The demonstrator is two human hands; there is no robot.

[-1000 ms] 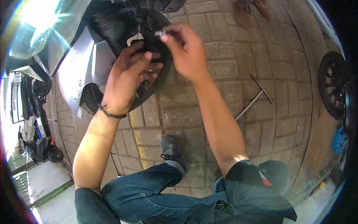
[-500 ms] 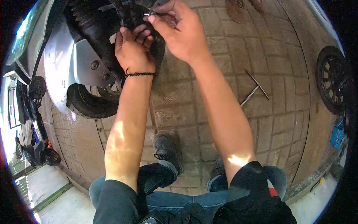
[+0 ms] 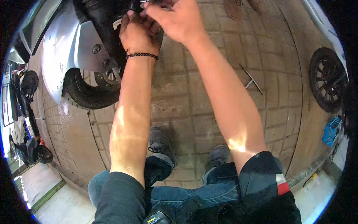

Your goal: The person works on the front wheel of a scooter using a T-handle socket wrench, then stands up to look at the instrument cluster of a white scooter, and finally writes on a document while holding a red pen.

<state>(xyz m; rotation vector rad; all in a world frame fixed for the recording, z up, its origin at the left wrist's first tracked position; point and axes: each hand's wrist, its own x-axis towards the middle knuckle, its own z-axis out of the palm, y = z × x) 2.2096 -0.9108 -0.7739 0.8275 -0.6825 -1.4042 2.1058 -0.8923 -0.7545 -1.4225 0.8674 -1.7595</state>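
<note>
At the top, my left hand (image 3: 138, 35), wearing a dark bracelet, has its fingers curled against dark parts beside the front wheel (image 3: 82, 97) of a vehicle with a silver mudguard (image 3: 69, 44). What they grip is hidden. My right hand (image 3: 177, 16) pinches a small shiny metal piece (image 3: 145, 2) just above my left fingertips, partly cut off by the frame's edge.
A T-shaped metal tool (image 3: 251, 81) lies on the paved floor (image 3: 194, 86). Scooters (image 3: 26, 115) stand at left; a loose-looking wheel (image 3: 326, 78) and a blue object (image 3: 332, 130) are at right. Someone's shoes (image 3: 233, 9) show at top right.
Both my hands have moved up toward the top edge, the left turning from spread fingers to curled ones beside the right. More of the tyre and mudguard shows.
</note>
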